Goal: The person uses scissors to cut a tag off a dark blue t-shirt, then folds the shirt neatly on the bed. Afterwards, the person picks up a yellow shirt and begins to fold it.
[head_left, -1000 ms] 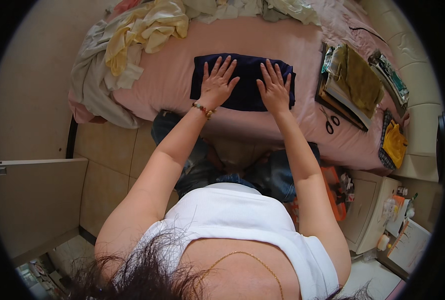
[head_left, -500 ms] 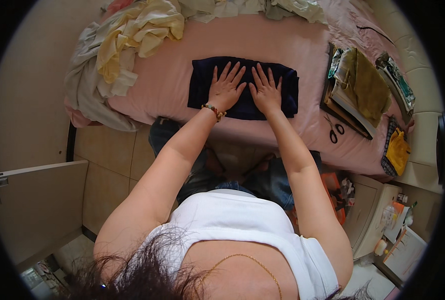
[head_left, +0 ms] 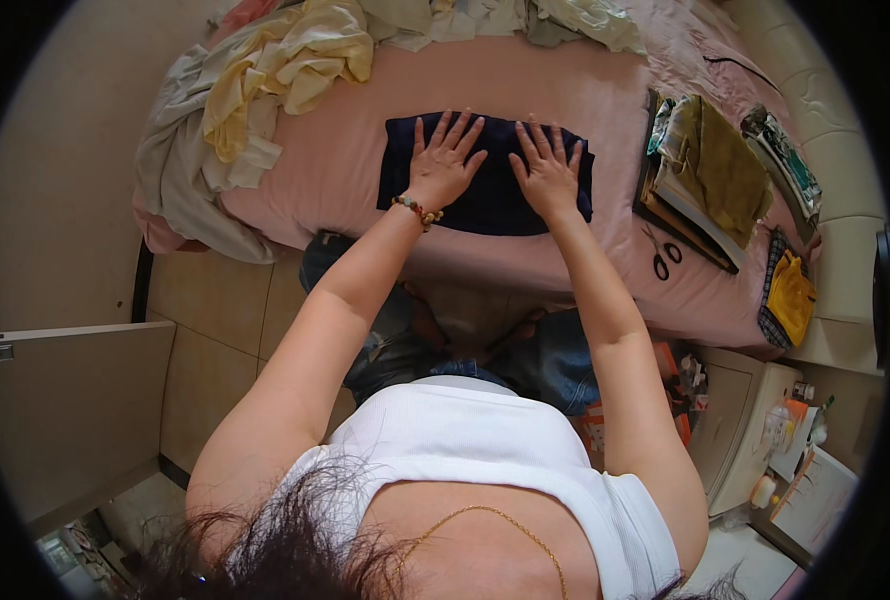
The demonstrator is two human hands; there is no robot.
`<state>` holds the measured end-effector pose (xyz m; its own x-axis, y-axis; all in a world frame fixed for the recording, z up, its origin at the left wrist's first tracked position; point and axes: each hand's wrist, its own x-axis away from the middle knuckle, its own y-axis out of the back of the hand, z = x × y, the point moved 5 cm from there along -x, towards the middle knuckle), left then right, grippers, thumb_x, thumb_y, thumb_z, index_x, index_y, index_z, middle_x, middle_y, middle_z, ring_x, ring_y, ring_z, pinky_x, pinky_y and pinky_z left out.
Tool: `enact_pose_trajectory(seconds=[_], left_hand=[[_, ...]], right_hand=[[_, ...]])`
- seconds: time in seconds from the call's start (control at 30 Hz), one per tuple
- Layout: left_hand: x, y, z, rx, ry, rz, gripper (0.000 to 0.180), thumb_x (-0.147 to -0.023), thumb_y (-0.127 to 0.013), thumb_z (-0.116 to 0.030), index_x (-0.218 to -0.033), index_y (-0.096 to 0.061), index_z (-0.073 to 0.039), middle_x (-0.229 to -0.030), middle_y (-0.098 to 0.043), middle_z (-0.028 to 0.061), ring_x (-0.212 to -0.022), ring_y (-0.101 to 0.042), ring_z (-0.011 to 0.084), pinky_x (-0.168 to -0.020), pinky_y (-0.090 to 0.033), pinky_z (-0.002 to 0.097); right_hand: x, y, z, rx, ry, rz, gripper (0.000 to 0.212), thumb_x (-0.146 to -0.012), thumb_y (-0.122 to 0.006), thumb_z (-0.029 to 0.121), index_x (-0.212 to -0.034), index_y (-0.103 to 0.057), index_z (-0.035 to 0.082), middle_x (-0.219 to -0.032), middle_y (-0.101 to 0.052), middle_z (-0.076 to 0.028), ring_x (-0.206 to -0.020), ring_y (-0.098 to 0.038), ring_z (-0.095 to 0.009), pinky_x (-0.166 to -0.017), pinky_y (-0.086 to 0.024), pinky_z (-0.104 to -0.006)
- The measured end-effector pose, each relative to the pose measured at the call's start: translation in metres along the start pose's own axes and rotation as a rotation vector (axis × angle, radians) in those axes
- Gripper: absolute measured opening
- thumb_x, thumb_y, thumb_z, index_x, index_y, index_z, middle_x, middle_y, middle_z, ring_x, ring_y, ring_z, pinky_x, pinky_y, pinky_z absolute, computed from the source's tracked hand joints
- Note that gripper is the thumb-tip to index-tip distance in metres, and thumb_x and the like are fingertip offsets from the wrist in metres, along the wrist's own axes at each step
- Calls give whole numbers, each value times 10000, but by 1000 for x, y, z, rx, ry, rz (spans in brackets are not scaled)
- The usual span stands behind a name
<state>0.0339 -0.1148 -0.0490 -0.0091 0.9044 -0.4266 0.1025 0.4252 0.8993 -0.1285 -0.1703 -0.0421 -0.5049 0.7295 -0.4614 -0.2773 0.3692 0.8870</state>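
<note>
**Limp, folded cloth (head_left: 500,205): support it from below**

The dark blue cloth lies folded in a flat, wide rectangle on the bed (head_left: 505,75), a little above the middle of the frame. The left grip (head_left: 441,172) and right grip (head_left: 548,182) are both fully open, palms down and fingers spread on its top, side by side with a gap between; neither has hold of anything.

It looks soft, light and not fragile, with little stiffness, so the layers would probably sag or slide apart if pinched at one corner. The better hold is likely fingers under the left and right ends, thumbs on top, keeping the layers together.
</note>
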Motion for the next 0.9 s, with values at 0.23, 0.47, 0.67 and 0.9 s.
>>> enact_pose_trajectory(seconds=[0.23, 0.47, 0.67, 0.9], left_hand=[[15, -22, 11, -112, 90, 135, 529, -940, -288, -486, -1432, -204, -312, -1505, -153, -63, -1388, -123, 180, -1087, 0, 551], [19, -28, 11, -66, 88, 128, 525, -942, -284, -475, -1434, -198, -313, -1507, -141, -65, -1393, -100, 182, -1085, 12, 556], [6, -24, 14, -10, 104, 170, 534, -940, -279, -488, -1431, -220, -286, -1500, -174, -51, -1388, -126, 196, -1084, 13, 555], [-16, -8, -16, 86, -25, 59, 525, -954, -265, -452, -1419, -280, -208, -1487, -226, -25, -1378, -170, 177, -1094, -16, 516]], right_hand=[[26, -29, -20, 103, -189, 286, 564, -911, -313, 540, -1428, -184, 356, -1508, -130, 79, -1384, -139, -280, -1029, -74, -661], [30, -37, -17, 144, -159, 250, 565, -921, -291, 527, -1437, -154, 340, -1509, -128, 78, -1377, -168, -270, -1020, -70, -674], [19, -32, -22, 117, -173, 302, 568, -916, -324, 523, -1433, -191, 329, -1506, -144, 77, -1382, -154, -264, -1040, -50, -642], [-6, 1, 14, -25, 15, -17, 528, -924, -373, 429, -1412, -295, 242, -1486, -216, 70, -1359, -228, -168, -1086, -84, -548]])
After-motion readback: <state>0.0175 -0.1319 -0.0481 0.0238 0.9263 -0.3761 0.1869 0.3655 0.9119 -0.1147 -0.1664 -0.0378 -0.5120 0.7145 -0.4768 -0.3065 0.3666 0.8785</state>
